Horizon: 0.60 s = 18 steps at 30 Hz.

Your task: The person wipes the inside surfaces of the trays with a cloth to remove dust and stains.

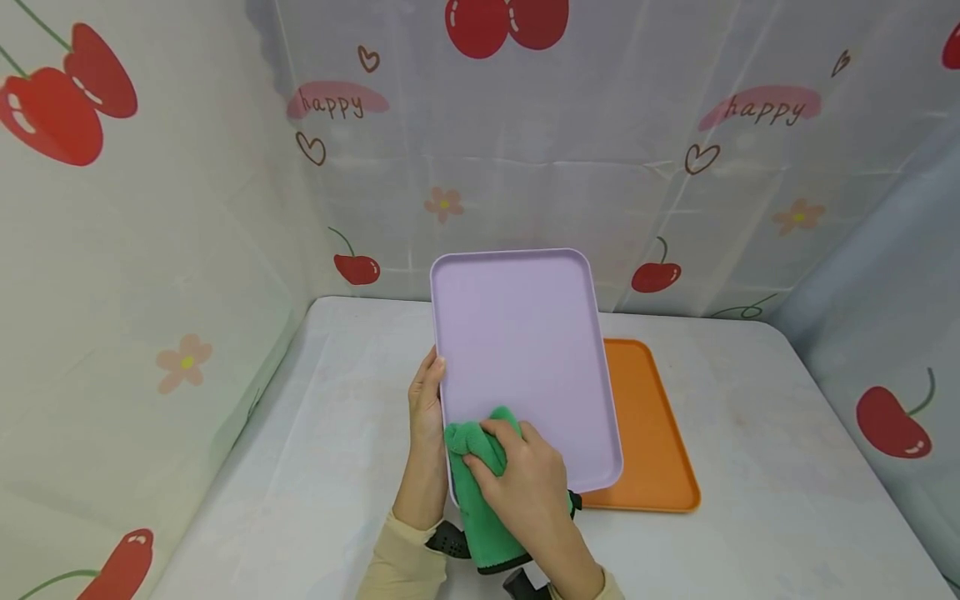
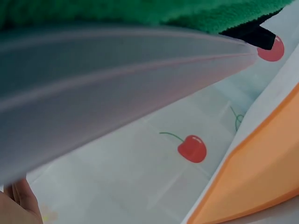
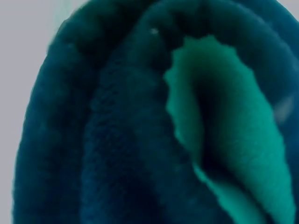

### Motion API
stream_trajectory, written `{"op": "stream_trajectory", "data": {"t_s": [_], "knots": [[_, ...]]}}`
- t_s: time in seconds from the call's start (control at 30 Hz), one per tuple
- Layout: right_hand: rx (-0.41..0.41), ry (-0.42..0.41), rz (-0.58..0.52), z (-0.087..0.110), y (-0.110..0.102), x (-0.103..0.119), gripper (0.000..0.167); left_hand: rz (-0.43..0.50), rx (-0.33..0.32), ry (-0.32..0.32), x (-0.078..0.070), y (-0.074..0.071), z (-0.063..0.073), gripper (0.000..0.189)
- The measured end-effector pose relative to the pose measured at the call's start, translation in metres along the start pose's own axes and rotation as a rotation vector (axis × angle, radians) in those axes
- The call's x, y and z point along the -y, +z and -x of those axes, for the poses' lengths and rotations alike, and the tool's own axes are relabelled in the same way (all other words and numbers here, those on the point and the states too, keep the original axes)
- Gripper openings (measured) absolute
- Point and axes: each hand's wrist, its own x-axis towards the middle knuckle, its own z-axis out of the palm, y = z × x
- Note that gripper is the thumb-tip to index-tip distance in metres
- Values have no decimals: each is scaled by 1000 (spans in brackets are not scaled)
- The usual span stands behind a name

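Note:
A light purple tray (image 1: 525, 350) is held up at a tilt, its inner face toward the head camera. My left hand (image 1: 427, 408) grips its left edge, thumb on the rim and the other fingers going behind. Bunched in my right hand (image 1: 528, 471) is a green cloth (image 1: 483, 500) with a black edge, pressed against the tray's lower left part. In the left wrist view the tray (image 2: 117, 88) shows edge-on, with the cloth (image 2: 117, 11) over it. Folds of the cloth (image 3: 126, 116) fill most of the right wrist view and hide the right hand there.
An orange tray (image 1: 652, 433) lies on the white table (image 1: 765, 467), partly hidden behind the purple one. Printed curtains with cherries (image 1: 656, 277) surround the table at the back and both sides. Dark wrist straps (image 1: 448, 540) show near the sleeves.

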Motion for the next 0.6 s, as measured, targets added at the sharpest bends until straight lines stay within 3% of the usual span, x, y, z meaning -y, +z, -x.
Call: {"op": "stream_trajectory", "data": {"t_s": [0.37,0.6], "knots": [[8,15,13,-3,-3,-7,42,36,-43,-28,-3,4,2,28],[11,69,6,-3,-9,-15,42,69,-21,-22,-3,4,2,28]]}}
